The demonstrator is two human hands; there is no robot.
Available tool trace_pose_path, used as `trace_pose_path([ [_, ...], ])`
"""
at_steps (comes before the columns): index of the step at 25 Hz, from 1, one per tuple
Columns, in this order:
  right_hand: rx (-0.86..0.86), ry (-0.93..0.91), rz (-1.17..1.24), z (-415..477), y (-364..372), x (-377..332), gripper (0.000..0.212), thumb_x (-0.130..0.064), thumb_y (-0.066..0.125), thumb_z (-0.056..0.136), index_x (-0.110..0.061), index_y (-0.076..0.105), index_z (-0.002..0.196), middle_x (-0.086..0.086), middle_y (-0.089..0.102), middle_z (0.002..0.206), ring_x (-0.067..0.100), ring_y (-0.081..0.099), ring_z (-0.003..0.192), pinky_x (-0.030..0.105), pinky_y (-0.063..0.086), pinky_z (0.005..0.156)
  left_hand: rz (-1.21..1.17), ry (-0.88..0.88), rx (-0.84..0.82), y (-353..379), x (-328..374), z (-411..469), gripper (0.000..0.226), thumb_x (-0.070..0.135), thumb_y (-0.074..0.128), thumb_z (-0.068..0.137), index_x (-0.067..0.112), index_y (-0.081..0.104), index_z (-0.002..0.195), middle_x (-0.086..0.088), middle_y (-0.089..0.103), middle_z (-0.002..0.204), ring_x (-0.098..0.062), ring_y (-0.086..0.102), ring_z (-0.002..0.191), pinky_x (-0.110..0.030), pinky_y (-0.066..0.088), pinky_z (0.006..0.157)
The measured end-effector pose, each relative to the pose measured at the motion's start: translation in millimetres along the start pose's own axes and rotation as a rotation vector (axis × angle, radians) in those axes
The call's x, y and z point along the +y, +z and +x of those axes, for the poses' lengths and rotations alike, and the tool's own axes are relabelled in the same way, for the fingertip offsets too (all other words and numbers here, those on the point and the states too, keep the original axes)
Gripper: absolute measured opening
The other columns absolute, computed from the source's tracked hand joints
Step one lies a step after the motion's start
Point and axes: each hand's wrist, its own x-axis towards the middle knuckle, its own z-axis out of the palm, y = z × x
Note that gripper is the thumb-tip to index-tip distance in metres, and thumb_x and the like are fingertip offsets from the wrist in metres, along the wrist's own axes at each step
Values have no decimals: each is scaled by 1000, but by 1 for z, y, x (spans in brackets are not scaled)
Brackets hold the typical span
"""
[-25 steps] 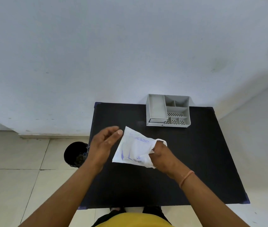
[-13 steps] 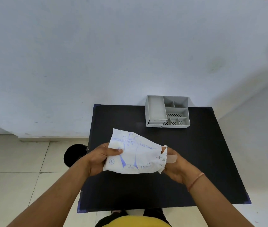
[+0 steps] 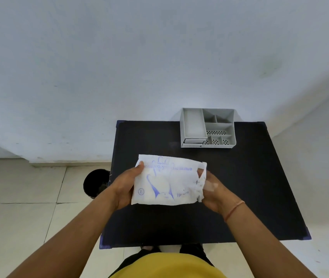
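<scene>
Above the black table (image 3: 260, 177), I've got the glove packet (image 3: 167, 181) held flat, long axis running left-right, torn end right; left hand (image 3: 124, 187) and right hand (image 3: 214, 189) each grip an end.

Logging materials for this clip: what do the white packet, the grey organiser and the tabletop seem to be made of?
Packet: probably thin matte plastic film or coated paper. It creases softly, its right end is torn ragged, and it carries blue print.
Organiser: matte grey moulded plastic, judging by the thin even walls and perforated floors.
Tabletop: a hard, flat, matte black surface, perhaps laminate. The look leaves it open.
</scene>
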Motion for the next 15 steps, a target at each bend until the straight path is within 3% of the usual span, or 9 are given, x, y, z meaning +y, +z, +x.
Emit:
trace_pose_path([
  [2,-87,-80,1,0,-13,-6,31,-1,57,104,-5,70,131,20,78,120,36,78,104,52,64,90,-46,21,4,-2,-1,-3,45,53,52,107,21,71,133,-16,80,125,-41,77,112,-56,62,91],
  [3,-127,-80,16,2,-21,-5,34,-1,61,100,-6,69,133,21,76,127,40,75,113,59,59,98,-40,30,-10,-2,-1,-5,43,51,52,107,22,71,132,-15,80,125,-39,79,109,-55,63,88],
  [6,-58,14,-94,8,-19,8,38,-4,56,104,-5,61,142,15,77,117,34,74,107,54,61,92,36,52,-60,-2,-6,-4,39,46,53,108,22,71,133,-16,80,125,-37,80,106,-52,66,82],
  [9,15,-55,-277,4,-19,11,30,1,58,102,-12,72,125,9,82,109,26,80,98,47,65,82,64,64,38,-11,-10,4,38,44,56,107,18,71,131,-17,82,118,-40,79,105,-53,66,83],
  [11,111,-60,-180,0,-31,8,28,0,65,99,-12,72,123,10,82,114,28,80,103,50,65,87,145,53,149,-25,-16,11,38,42,58,107,14,70,130,-14,85,108,-36,82,98,-52,66,82],
  [15,177,-62,-109,-5,-54,2,32,-2,72,96,-6,69,128,12,81,118,32,78,110,58,61,96,332,-34,103,-41,-32,19,31,36,59,108,14,69,127,-12,85,108,-33,83,99,-57,65,90],
])
